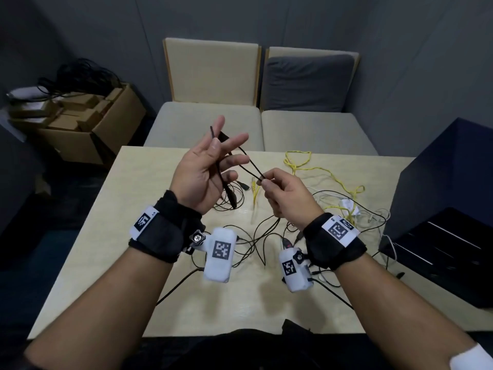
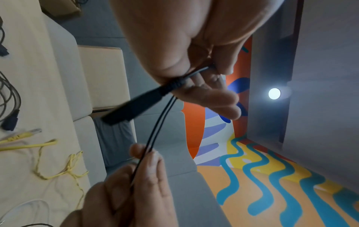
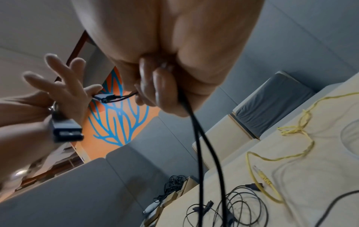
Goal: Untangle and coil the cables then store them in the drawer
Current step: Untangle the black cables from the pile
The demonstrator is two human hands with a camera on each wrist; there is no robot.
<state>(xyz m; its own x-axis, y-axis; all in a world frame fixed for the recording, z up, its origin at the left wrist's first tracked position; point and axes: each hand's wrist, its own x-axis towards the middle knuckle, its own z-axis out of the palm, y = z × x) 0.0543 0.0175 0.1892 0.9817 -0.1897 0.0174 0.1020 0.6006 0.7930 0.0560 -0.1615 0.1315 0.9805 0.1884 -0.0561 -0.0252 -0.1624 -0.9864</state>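
Note:
My left hand (image 1: 221,148) is raised over the table (image 1: 133,209), palm towards me and fingers spread. Its thumb pins a thin black cable (image 1: 246,166) against the fingers, just behind the cable's black plug (image 2: 134,107). From there two strands run to my right hand (image 1: 265,181), which pinches them between thumb and forefinger. Below that hand the strands (image 3: 198,138) hang down to the table. A loose black coil (image 1: 229,198), a yellow cable (image 1: 320,169) and a white cable (image 1: 346,204) lie tangled on the table. The open black drawer (image 1: 437,249) is at the right.
The drawer belongs to a dark blue cabinet (image 1: 453,169) at the table's right edge. Two beige seats (image 1: 208,121) stand behind the table. A cardboard box (image 1: 88,116) with more black cables sits on the floor at the far left.

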